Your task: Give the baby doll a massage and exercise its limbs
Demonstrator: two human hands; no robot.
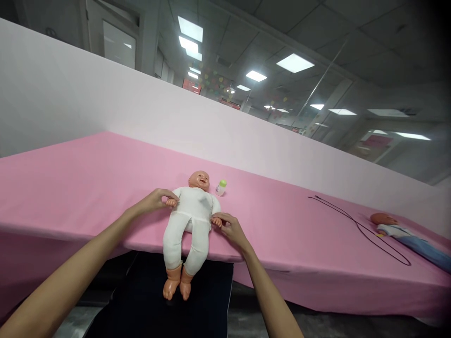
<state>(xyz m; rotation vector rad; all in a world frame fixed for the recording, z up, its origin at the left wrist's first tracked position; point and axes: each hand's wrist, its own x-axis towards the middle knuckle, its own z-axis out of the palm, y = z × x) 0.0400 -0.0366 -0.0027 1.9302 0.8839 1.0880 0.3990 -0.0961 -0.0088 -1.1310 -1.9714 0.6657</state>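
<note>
A baby doll (192, 206) with a white cloth body lies on its back on the pink-covered table (275, 230). Its bare plastic feet hang past the front edge, over my dark clothing. My left hand (160, 199) is closed around the doll's arm at the wrist, on the left of the view. On the other side, my right hand (230, 227) grips the doll's other arm near its small plastic hand. Close to the doll's head stands a small baby bottle (221, 188) with a green cap.
Farther right, a second doll (405, 234) in blue and white clothes lies on the table. A thin black cable (355, 223) loops beside it. Behind the table runs a white partition (211, 126) with glass above it.
</note>
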